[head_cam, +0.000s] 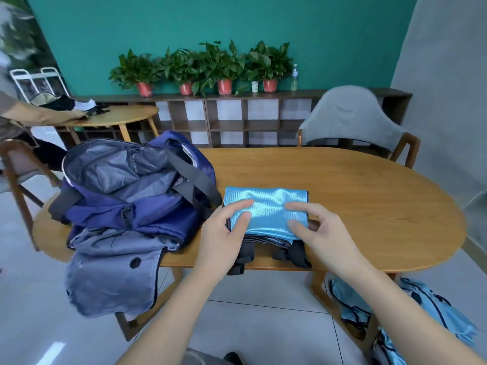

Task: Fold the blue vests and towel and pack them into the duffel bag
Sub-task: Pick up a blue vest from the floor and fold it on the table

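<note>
Both forearms reach forward from the bottom edge toward the near side of the counter [342, 180]. Left hand [226, 230] rests on the left end of a folded vest [266, 206]: the fingers [241, 205] lie nearly straight on the shiny blue fabric and the thumb lies on top beside them. Right hand [320, 230] rests on the right end of the same vest, its fingers [297, 206] extended onto the fabric and the thumb pressing near the front edge. The two hands sit apart, with bare fabric between the fingertips. Whether either hand pinches the cloth cannot be told.

The vest lies flat as a compact rectangle near the front edge of the counter. Grey layers show under the blue top layer at the front. Two black straps [242, 259] hang from beneath it over the counter edge.

Just left of the vest stands the duffel [131, 196], navy with grey lining, its top open and slumped. A black handle [195, 180] arches over its right side, near the left hand. A grey flap [113, 272] hangs from the duffel over the counter edge.

More blue vests [434, 312] lie heaped on the floor at lower right. A grey chair [350, 119] stands behind the counter, and potted plants [205, 67] line a shelf [237, 117] against the green wall.
</note>
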Action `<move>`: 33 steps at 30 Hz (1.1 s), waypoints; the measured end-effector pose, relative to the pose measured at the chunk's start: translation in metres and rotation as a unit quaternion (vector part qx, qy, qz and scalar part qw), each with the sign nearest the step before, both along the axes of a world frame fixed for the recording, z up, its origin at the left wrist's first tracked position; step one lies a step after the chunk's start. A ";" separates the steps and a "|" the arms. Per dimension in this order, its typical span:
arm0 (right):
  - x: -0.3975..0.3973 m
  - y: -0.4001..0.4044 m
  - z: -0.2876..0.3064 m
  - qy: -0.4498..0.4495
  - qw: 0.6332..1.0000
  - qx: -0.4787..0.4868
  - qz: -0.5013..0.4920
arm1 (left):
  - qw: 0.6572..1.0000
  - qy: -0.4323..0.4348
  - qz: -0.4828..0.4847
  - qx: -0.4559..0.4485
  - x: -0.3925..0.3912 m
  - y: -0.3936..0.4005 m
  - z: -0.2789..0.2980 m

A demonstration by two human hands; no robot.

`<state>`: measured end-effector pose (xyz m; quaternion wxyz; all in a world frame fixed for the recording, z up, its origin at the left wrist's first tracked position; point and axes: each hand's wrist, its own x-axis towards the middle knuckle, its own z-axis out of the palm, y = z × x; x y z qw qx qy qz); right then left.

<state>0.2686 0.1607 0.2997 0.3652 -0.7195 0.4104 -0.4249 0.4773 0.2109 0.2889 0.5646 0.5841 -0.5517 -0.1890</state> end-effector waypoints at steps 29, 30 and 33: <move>0.406 -0.138 0.037 0.054 0.983 0.171 0.031 | 0.930 -0.198 0.077 0.299 0.343 -0.107 0.076; 0.408 -0.141 0.035 0.043 0.985 0.166 0.030 | 0.928 -0.199 0.083 0.304 0.344 -0.116 0.074; 0.411 -0.154 0.020 0.064 0.988 0.138 0.026 | 0.934 -0.169 0.103 0.297 0.344 -0.137 0.057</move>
